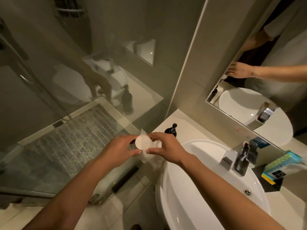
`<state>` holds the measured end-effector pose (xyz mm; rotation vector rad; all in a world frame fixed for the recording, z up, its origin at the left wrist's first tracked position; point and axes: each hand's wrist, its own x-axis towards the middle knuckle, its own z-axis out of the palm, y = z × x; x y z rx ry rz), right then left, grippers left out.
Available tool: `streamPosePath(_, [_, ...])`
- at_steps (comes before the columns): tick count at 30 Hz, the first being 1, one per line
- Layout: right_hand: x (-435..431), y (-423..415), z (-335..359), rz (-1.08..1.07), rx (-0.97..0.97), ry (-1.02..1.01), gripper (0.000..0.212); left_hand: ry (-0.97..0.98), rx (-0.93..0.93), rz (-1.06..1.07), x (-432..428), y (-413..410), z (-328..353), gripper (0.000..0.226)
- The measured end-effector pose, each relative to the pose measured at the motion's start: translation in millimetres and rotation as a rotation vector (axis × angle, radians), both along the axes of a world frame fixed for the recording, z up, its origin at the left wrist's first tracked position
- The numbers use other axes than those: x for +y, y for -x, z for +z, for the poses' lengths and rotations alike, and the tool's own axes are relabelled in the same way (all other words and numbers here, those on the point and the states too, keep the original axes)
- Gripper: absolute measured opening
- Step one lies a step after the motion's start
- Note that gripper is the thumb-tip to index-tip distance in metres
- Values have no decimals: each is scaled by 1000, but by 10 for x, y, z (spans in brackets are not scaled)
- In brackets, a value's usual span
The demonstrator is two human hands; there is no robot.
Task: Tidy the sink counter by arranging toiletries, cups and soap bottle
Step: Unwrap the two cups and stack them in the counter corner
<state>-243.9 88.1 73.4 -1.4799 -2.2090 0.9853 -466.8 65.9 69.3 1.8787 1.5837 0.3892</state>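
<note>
Mid-frame, left hand [119, 151] and right hand [166, 150] grip a clear-wrapped round white item [143, 142]. Just above them, a black soap bottle [171, 130] stands on the pale table [187, 128] beside the white sink [182, 205].

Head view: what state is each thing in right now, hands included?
left hand, grips the plastic-wrapped cup from the left.
right hand, pinches its wrap from the right.
plastic-wrapped cup, held in the air between both hands, wrap still on.
soap bottle, upright on the counter, untouched.
tap, no water running.
toiletry boxes, lying on the dark tray beside the tap.
</note>
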Motion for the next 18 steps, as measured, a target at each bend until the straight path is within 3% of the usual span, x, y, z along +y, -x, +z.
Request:
streamPosePath(8, [-669, -676, 572, -196, 121, -57, 55, -97, -63, -260, -116, -550, 488, 42])
streamPosePath(18, [-1705, -1812, 908, -565, 198, -105, 49, -170, -129, -687, -295, -1920, 807, 47])
